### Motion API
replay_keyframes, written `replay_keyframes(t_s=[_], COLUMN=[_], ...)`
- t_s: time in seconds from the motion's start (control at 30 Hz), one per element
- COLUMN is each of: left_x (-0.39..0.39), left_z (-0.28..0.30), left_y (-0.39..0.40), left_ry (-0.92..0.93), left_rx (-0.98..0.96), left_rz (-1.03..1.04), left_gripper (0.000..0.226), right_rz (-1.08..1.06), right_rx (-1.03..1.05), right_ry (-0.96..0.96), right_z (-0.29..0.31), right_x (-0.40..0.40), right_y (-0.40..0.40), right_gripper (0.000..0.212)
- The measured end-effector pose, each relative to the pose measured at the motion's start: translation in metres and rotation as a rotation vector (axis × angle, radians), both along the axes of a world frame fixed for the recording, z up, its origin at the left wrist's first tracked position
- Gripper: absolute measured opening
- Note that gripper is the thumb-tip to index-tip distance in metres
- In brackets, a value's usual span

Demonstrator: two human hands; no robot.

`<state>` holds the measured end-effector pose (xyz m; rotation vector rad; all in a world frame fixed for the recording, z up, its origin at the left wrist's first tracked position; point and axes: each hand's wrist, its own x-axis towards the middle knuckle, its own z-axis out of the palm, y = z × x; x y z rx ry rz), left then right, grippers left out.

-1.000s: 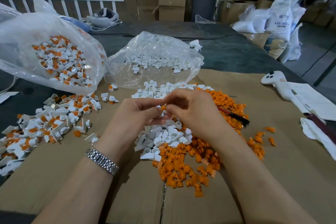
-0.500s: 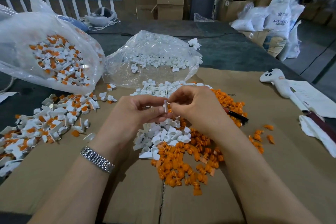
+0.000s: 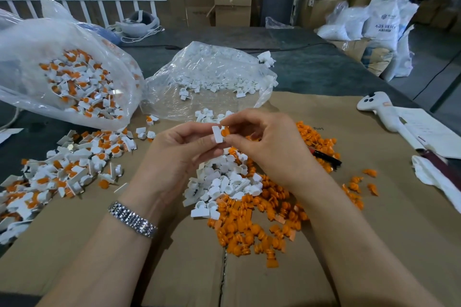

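Observation:
My left hand (image 3: 178,154) and my right hand (image 3: 267,142) meet above the middle of the cardboard. Between their fingertips is a small white plastic piece (image 3: 217,134) with an orange plug (image 3: 225,132) set in it. The left thumb and fingers pinch the white piece, and the right thumb and forefinger pinch the orange end. Below the hands lies a heap of loose white pieces (image 3: 224,184) beside a spread of loose orange plugs (image 3: 254,222).
Joined white-and-orange pieces (image 3: 67,167) are piled at the left, and more fill a clear bag (image 3: 62,75). Another clear bag (image 3: 212,80) holds white pieces. A white controller (image 3: 379,109), papers (image 3: 429,129) and a dark pen (image 3: 324,157) lie at the right.
The hands have lifted slightly, and the white piece with its orange plug now shows plainly between the fingertips. The view has shifted a little.

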<state>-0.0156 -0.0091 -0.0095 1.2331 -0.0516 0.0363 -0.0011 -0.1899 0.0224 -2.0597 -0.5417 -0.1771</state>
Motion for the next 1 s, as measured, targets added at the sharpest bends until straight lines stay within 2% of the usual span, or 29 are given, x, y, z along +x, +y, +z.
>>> replay_keyframes(t_s=[0.2,0.3,0.43,0.5,0.57,0.6,0.67,0.73,0.83,1.0], left_x=[0.001,0.001,0.002,0.002,0.002,0.002,0.002,0.003,0.003,0.003], left_z=[0.005,0.004,0.003,0.003,0.002,0.002,0.003,0.003,0.002,0.003], left_y=[0.0,-0.002,-0.002,-0.002,-0.001,-0.001,0.001,0.002,0.002,0.001], left_ry=[0.031,0.039,0.058,0.073,0.087,0.094,0.101,0.104,0.094,0.095], left_rx=[-0.086,-0.027,-0.011,-0.021,-0.039,-0.045,-0.048,-0.047,-0.032,-0.004], left_rz=[-0.023,0.002,0.022,0.027,0.025,0.023,0.032,0.033,-0.004,-0.022], left_gripper=[0.004,0.011,0.006,0.003,0.003,0.002,0.008,0.012,0.006,0.004], right_rz=[-0.044,-0.057,-0.027,-0.004,-0.067,-0.151,-0.364,-0.481,-0.459,-0.423], right_rx=[-0.063,-0.14,-0.192,-0.149,-0.11,-0.145,-0.373,-0.629,-0.746,-0.868], right_ry=[-0.171,-0.225,-0.223,-0.174,-0.133,-0.13,-0.089,0.091,0.293,0.247], right_z=[-0.003,-0.003,-0.005,-0.003,0.0,0.001,-0.002,-0.008,-0.014,-0.014], right_x=[-0.001,0.0,-0.001,0.0,0.005,0.01,0.021,0.029,0.034,0.031], right_y=[0.003,0.005,0.007,0.004,-0.004,-0.01,-0.028,-0.043,-0.052,-0.046], right_gripper=[0.022,0.023,0.024,0.027,0.027,0.027,0.034,0.048,0.052,0.037])
